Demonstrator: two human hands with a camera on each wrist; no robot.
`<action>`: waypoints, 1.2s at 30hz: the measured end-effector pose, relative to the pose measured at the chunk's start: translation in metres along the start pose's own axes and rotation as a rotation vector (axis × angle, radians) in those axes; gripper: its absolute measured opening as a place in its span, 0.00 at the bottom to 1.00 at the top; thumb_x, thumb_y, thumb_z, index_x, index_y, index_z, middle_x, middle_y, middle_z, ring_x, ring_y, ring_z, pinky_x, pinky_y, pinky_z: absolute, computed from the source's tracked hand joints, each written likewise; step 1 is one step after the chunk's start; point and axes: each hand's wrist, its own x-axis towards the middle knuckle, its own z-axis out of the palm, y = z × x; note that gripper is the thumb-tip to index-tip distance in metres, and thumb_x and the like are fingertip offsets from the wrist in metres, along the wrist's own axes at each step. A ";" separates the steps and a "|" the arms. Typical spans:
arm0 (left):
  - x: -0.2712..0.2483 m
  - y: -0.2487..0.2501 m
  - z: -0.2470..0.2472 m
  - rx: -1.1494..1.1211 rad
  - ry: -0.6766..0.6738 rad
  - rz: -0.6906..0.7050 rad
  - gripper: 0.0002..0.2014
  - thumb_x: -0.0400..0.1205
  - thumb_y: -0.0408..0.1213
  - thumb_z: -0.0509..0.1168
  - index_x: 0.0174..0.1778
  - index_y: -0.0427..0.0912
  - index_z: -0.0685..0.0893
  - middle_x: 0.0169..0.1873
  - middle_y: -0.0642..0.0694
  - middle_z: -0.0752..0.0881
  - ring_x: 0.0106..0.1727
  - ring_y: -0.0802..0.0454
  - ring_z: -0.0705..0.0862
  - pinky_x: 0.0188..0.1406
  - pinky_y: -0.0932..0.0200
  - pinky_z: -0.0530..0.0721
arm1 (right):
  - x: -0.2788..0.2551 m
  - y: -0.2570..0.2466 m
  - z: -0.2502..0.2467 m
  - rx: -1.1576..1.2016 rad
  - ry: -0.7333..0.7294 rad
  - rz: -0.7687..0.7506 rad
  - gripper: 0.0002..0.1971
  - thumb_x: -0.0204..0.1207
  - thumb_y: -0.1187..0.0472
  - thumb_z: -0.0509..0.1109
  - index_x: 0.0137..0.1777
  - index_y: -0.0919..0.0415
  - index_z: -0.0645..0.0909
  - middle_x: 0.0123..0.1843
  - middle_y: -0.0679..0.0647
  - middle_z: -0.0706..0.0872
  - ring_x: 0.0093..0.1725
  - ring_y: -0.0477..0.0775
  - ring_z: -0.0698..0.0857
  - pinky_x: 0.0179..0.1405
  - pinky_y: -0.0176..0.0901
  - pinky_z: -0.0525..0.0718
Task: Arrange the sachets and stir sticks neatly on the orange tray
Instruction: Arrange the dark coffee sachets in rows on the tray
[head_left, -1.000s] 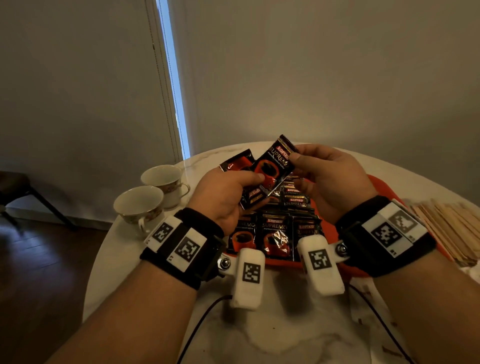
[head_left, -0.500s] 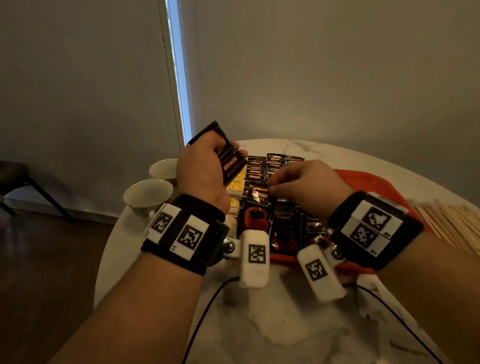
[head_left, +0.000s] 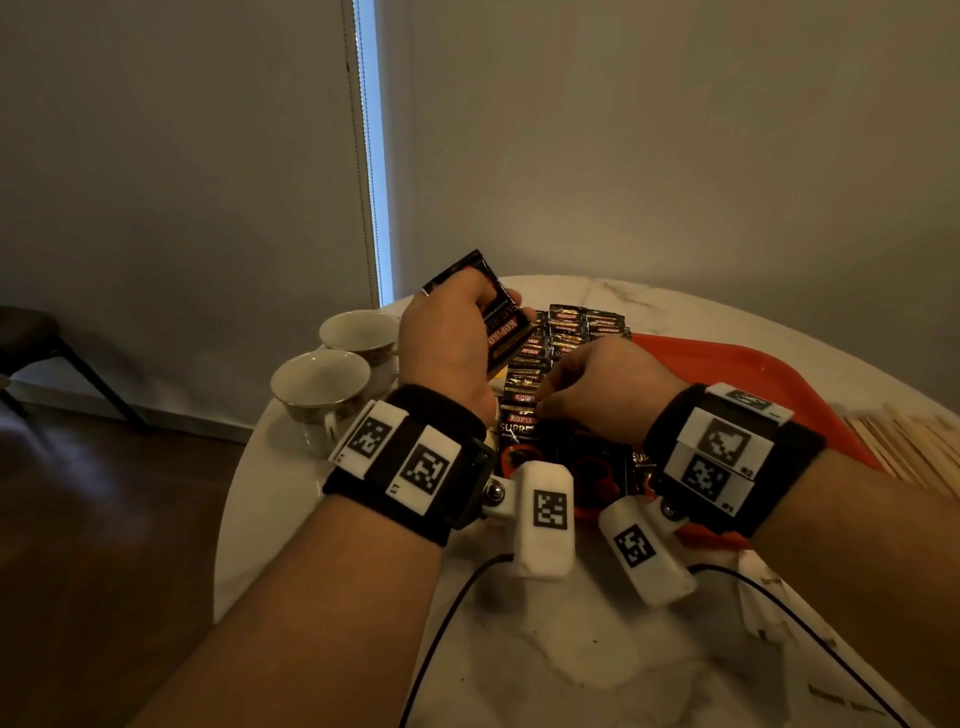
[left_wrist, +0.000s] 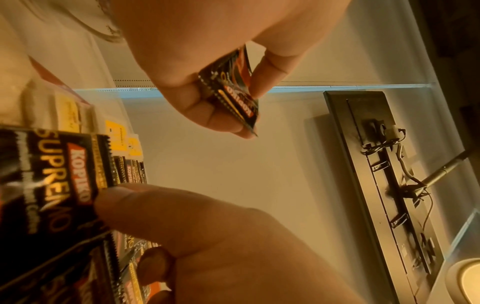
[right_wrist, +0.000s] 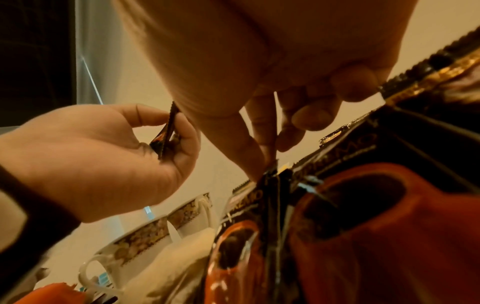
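Observation:
Rows of black Kopiko sachets (head_left: 571, 325) lie overlapping on the left part of the orange tray (head_left: 743, 364). My left hand (head_left: 452, 343) is raised over the tray's left edge and grips a black sachet (head_left: 500, 326), pinched between thumb and fingers (left_wrist: 197, 107). My right hand (head_left: 597, 387) is down on the rows. Its thumb and forefinger (right_wrist: 255, 152) pinch the top edge of a sachet (right_wrist: 270, 185) lying near the front of the tray (head_left: 519, 423). Wooden stir sticks (head_left: 914, 441) lie in a loose pile on the table right of the tray.
Two white patterned cups (head_left: 322, 387) (head_left: 358, 332) stand at the round marble table's left edge (head_left: 244, 499). Yellow sachets (left_wrist: 116, 133) lie left of the black rows. A black cable (head_left: 447, 597) runs over the near tabletop; white paper (head_left: 769, 613) lies at front right.
A second ago both hands held sachets together above the tray. My left hand moved up and left with its sachet; my right hand went down onto the rows with one.

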 end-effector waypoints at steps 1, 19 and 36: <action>0.000 -0.001 0.001 0.000 -0.006 -0.009 0.05 0.83 0.32 0.67 0.52 0.41 0.85 0.37 0.46 0.93 0.44 0.45 0.95 0.50 0.46 0.93 | -0.001 0.000 -0.001 0.009 0.003 -0.012 0.07 0.77 0.53 0.79 0.53 0.50 0.90 0.50 0.46 0.90 0.52 0.46 0.87 0.51 0.45 0.88; -0.013 -0.016 0.011 0.115 -0.202 -0.137 0.05 0.85 0.31 0.68 0.54 0.37 0.88 0.47 0.39 0.92 0.47 0.43 0.92 0.38 0.52 0.93 | -0.016 0.043 -0.021 1.177 0.166 -0.119 0.05 0.78 0.70 0.75 0.52 0.66 0.86 0.50 0.61 0.93 0.48 0.58 0.92 0.50 0.52 0.92; -0.016 -0.024 0.014 0.268 -0.273 -0.115 0.06 0.81 0.31 0.71 0.39 0.42 0.86 0.38 0.43 0.88 0.44 0.46 0.87 0.44 0.50 0.87 | -0.017 0.043 -0.047 1.101 0.286 -0.097 0.05 0.79 0.74 0.73 0.52 0.66 0.87 0.46 0.61 0.93 0.40 0.52 0.93 0.34 0.40 0.89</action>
